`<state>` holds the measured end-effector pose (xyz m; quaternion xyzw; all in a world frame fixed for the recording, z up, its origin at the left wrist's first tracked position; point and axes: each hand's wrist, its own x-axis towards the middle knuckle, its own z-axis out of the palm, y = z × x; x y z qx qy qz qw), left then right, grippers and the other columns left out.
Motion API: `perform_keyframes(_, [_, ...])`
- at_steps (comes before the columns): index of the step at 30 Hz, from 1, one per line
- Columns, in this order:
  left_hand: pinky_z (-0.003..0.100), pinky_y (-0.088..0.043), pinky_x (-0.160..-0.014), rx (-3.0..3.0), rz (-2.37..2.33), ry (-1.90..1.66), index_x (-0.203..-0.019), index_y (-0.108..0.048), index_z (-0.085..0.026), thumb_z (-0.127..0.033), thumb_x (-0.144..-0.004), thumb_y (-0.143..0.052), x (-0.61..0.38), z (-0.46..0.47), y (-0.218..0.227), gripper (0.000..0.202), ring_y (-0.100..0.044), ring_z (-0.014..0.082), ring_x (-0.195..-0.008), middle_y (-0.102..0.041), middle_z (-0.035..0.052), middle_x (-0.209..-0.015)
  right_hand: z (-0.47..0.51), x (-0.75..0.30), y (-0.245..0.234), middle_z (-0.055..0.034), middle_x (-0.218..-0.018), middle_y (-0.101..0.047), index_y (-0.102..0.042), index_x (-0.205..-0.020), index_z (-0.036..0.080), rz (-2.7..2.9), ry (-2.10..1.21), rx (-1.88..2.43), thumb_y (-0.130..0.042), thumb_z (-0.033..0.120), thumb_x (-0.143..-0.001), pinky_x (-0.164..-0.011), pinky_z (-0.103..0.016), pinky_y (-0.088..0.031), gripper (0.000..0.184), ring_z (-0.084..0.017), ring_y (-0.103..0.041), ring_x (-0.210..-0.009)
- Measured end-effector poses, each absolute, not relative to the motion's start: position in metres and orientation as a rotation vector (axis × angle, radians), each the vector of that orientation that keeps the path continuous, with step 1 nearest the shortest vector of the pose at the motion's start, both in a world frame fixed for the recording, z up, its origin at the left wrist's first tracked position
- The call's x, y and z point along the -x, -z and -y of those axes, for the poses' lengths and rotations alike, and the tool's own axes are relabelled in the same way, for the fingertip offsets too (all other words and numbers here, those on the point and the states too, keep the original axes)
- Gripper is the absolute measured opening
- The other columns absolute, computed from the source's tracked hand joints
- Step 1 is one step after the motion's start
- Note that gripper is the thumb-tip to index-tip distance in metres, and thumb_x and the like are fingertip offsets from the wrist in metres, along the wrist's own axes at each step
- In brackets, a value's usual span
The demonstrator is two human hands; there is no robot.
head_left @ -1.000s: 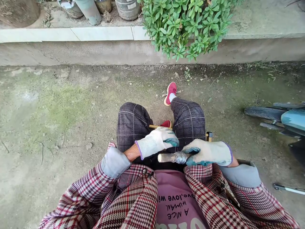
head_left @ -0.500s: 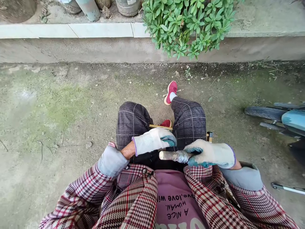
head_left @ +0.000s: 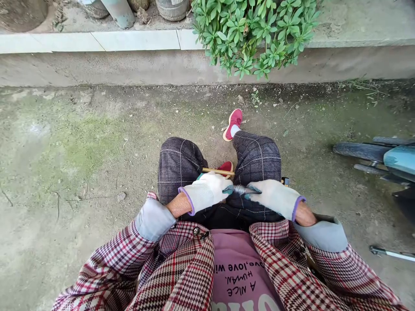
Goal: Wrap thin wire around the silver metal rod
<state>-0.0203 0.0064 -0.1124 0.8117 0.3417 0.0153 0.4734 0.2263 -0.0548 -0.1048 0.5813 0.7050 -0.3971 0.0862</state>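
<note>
Between my two gloved hands lies a short stick wound with silvery wire (head_left: 240, 189), held over my lap. My left hand (head_left: 210, 190), in a white glove with teal palm, is closed around its left end. On the other end my right hand (head_left: 272, 198) grips it, thumb and fingers pressed near the wire. Only the wound middle shows; both ends are hidden by the gloves. A thin yellowish wooden bar (head_left: 218, 171) lies just past my left hand, between my knees.
My knees in dark checked trousers (head_left: 180, 166) flank the hands. Ahead runs a low concrete ledge (head_left: 129, 67) with pots and a leafy green plant (head_left: 256, 30). To the right stand a wheel and blue body of a vehicle (head_left: 398, 157); a metal rod (head_left: 392, 254) lies nearby.
My left hand has come down onto the stick's left end and closed on it. My right hand has shifted up and slightly left, bringing the stick farther from my body.
</note>
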Motion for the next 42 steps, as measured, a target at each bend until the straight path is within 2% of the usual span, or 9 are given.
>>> perform_keyframes(3, [0.043,-0.052,-0.101,-1.969,-0.853,-0.100,-0.096,-0.076,-0.020,-0.026,-0.088,-0.065,0.017,-0.007,0.123,0.015,-0.070,0.0298,-0.105,-0.078,0.0102,-0.100,0.049,-0.239,0.105,-0.0066,-0.080,-0.072,-0.072,-0.091,0.021,-2.093,1.056,-1.877,-0.058,0.043,-0.096,-0.065,-0.031,-0.037,0.026,-0.019,-0.061,-0.068])
perform_keyframes(6, [0.044,-0.054,-0.098,-1.828,-0.896,-0.242,-0.101,-0.077,-0.023,-0.023,-0.092,-0.060,0.018,-0.009,0.125,0.019,-0.070,0.0292,-0.104,-0.079,0.0075,-0.097,0.045,-0.246,0.102,-0.0047,-0.078,-0.070,-0.070,-0.087,0.022,-2.060,1.117,-2.111,-0.058,0.047,-0.095,-0.067,-0.031,-0.041,0.029,-0.019,-0.061,-0.069])
perform_keyframes(11, [0.037,-0.056,-0.097,-1.646,-0.870,-0.341,-0.108,-0.076,-0.017,-0.027,-0.096,-0.059,0.025,-0.008,0.119,0.023,-0.072,0.0248,-0.104,-0.079,0.0087,-0.106,0.047,-0.241,0.099,-0.0035,-0.074,-0.066,-0.067,-0.085,0.018,-1.782,2.046,-2.202,-0.068,0.068,-0.084,-0.057,-0.028,-0.046,0.050,-0.015,-0.056,-0.061])
perform_keyframes(14, [0.036,-0.055,-0.101,-1.633,-0.873,-0.335,-0.112,-0.075,-0.015,-0.029,-0.096,-0.059,0.026,-0.008,0.120,0.027,-0.071,0.0241,-0.107,-0.078,0.0103,-0.113,0.049,-0.237,0.099,-0.0027,-0.069,-0.063,-0.068,-0.088,0.016,-1.634,2.301,-2.019,-0.073,0.070,-0.080,-0.048,-0.025,-0.044,0.054,-0.012,-0.052,-0.054])
perform_keyframes(23, [0.036,-0.056,-0.094,-1.683,-0.905,-0.220,-0.096,-0.076,-0.016,-0.024,-0.093,-0.061,0.016,-0.010,0.141,0.017,-0.072,0.0230,-0.092,-0.079,0.0086,-0.098,0.051,-0.238,0.102,-0.0013,-0.065,-0.061,-0.069,-0.087,0.016,-1.604,2.352,-2.053,-0.076,0.069,-0.078,-0.045,-0.024,-0.043,0.054,-0.011,-0.050,-0.051])
perform_keyframes(29, [0.035,-0.052,-0.104,-1.704,-0.828,-0.205,-0.094,-0.074,-0.018,-0.027,-0.091,-0.065,0.019,-0.005,0.130,0.013,-0.069,0.0242,-0.109,-0.077,0.0069,-0.105,0.050,-0.235,0.101,-0.0030,-0.072,-0.063,-0.069,-0.082,0.016,-1.728,2.260,-1.995,-0.076,0.066,-0.080,-0.055,-0.025,-0.048,0.051,-0.013,-0.054,-0.062])
perform_keyframes(35, [0.034,-0.056,-0.093,-1.617,-0.735,-0.207,-0.091,-0.071,-0.016,-0.025,-0.097,-0.057,0.021,-0.008,0.118,0.017,-0.070,0.0215,-0.095,-0.075,0.0068,-0.094,0.056,-0.243,0.091,0.0023,-0.060,-0.057,-0.064,-0.085,0.017,-1.479,2.529,-2.086,-0.077,0.063,-0.079,-0.041,-0.024,-0.040,0.048,-0.009,-0.047,-0.044])
perform_keyframes(39, [0.032,-0.056,-0.090,-1.527,-0.638,-0.242,-0.096,-0.070,-0.014,-0.029,-0.094,-0.064,0.025,-0.007,0.114,0.016,-0.069,0.0197,-0.093,-0.074,0.0076,-0.096,0.055,-0.246,0.080,0.0012,-0.062,-0.059,-0.068,-0.089,0.016,-1.484,2.510,-1.823,-0.077,0.060,-0.078,-0.042,-0.025,-0.040,0.047,-0.010,-0.048,-0.046])
perform_keyframes(42, [0.030,-0.056,-0.084,-1.526,-0.658,-0.212,-0.095,-0.070,-0.013,-0.032,-0.093,-0.066,0.028,-0.010,0.113,0.020,-0.068,0.0191,-0.088,-0.074,0.0062,-0.091,0.054,-0.240,0.077,-0.0010,-0.067,-0.063,-0.070,-0.083,0.017,-1.678,2.294,-1.483,-0.074,0.050,-0.081,-0.048,-0.026,-0.040,0.034,-0.012,-0.051,-0.054])
